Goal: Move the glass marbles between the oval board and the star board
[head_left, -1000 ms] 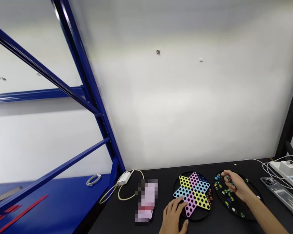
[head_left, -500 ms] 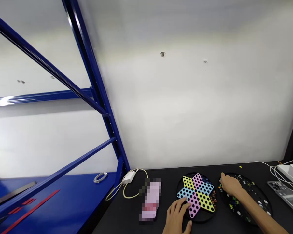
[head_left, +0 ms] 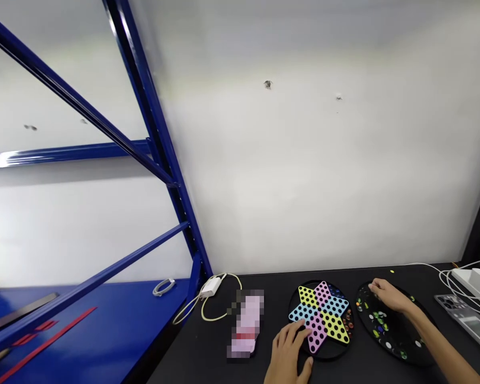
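Observation:
A star-shaped Chinese checkers board [head_left: 322,312], in pink, yellow and blue with black holes, lies on a round black tray [head_left: 331,357]. Small coloured marbles [head_left: 348,320] show in the gaps at its right side. My left hand [head_left: 288,349] rests at the board's lower left edge, fingers spread and fingertips on or right beside it. Over the far part of a second round black tray [head_left: 360,290] is my right hand [head_left: 388,295], its fingers pinched together; anything between them is hidden. Loose marbles [head_left: 379,320] in green, yellow, blue and white are scattered in that tray.
Left of the board lies a pink, partly blurred object [head_left: 248,322] near a white adapter [head_left: 211,287] with a cable. At the right are a grey flat case [head_left: 470,322] and a white power strip [head_left: 474,282] with cords. A blue rack [head_left: 180,186] stands left.
My right hand has moved right and slightly up from the second tray's left rim, uncovering marbles on that side. My left hand stays by the board. The view has shifted slightly.

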`<state>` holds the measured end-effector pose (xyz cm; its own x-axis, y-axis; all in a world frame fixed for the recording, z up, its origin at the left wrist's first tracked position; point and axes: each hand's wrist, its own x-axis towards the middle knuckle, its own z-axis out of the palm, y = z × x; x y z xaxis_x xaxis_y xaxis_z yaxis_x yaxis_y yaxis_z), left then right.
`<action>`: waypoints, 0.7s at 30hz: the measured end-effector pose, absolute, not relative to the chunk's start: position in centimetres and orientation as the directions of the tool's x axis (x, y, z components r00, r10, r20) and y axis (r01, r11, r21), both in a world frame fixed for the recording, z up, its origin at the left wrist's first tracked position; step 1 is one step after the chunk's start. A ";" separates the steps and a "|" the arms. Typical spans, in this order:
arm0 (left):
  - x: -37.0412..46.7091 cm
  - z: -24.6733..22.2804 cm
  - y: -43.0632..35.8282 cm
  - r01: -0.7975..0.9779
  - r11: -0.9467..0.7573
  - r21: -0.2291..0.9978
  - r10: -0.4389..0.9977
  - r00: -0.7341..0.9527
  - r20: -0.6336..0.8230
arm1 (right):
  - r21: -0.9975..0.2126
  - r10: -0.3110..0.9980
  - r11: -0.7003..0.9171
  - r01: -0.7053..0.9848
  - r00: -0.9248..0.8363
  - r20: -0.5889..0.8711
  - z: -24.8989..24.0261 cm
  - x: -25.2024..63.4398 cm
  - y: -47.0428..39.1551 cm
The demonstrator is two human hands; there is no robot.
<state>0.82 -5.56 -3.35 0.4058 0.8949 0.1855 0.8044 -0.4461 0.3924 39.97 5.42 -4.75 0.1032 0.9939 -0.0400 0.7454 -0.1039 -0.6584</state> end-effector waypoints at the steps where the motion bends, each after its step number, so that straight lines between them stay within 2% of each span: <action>1: 0.8 -3.1 -5.6 0.801 -0.443 0.403 0.896 0.405 0.181 | -0.669 0.994 -0.107 0.735 0.089 -0.060 -4.9 40.2 5.2; 6: 0.9 -2.5 -5.9 0.779 -0.432 0.454 0.899 0.409 0.154 | -0.700 0.994 -0.102 0.707 0.039 -0.106 -5.1 41.0 4.4; 12: 1.0 -2.5 -6.0 0.794 -0.445 0.415 0.895 0.406 0.183 | -0.785 0.996 -0.071 0.615 -0.006 -0.094 -4.4 41.2 4.4; 21: 1.1 -2.1 -6.1 0.798 -0.434 0.418 0.900 0.403 0.167 | -0.838 0.992 -0.100 0.536 -0.016 -0.128 -3.8 40.7 3.8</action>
<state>1.06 -6.08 -2.14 0.4026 0.9000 0.1669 0.7978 -0.4344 0.4181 40.73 3.83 -3.82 -0.0161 0.9916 -0.1281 0.5358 -0.0996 -0.8385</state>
